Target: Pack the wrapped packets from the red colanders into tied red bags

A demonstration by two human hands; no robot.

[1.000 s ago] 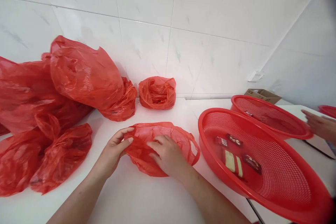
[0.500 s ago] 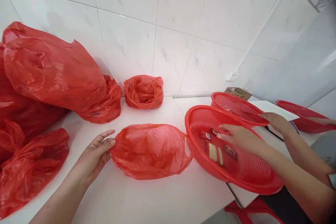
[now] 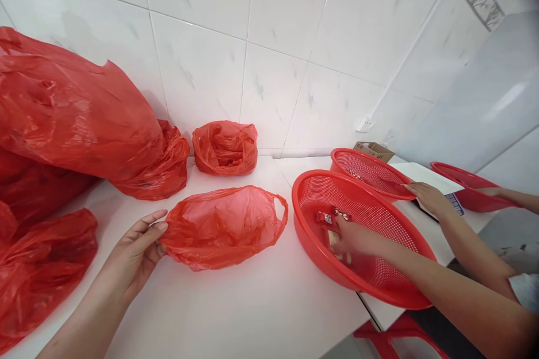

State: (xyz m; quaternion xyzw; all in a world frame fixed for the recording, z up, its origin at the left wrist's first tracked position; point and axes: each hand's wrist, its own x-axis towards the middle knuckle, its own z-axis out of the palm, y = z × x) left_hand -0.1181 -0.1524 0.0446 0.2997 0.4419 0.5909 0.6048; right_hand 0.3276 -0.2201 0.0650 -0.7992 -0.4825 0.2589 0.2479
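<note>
White tile wall point(image 3: 202, 67): grey-veined panels, upright along the rear of the work area.
White table point(image 3: 236, 320): smooth top, extending forward from the foot of the wall.
Bulging red plastic bag point(image 3: 80, 118): on its side at far left, resting over another red bag point(image 3: 37, 188).
Near red colander point(image 3: 311, 269): perforated wall, positioned right of centre; a second red colander point(image 3: 379, 171) sits just behind it.
Open red carrier bag point(image 3: 219, 230): on the table, left of the near colander; mouth spread, loop handle at its right end, apart from the colander rim.
Bunched red bag point(image 3: 225, 148): near the wall, behind the open carrier bag.
Cardboard box point(image 3: 374, 150): behind the second colander.
Left hand point(image 3: 141, 247): thumb and index finger pinched on the carrier bag's left edge.
Right hand point(image 3: 356, 235): inside the near colander, fingers directed down; blurred, so their grip cannot be told.
Co-worker's hand point(image 3: 427, 197): at the second colander's rim.
Red printed packet point(image 3: 323, 217): on the near colander's floor, beside the right hand.
Pale packet point(image 3: 334, 239): same floor, partly hidden by that hand.
</note>
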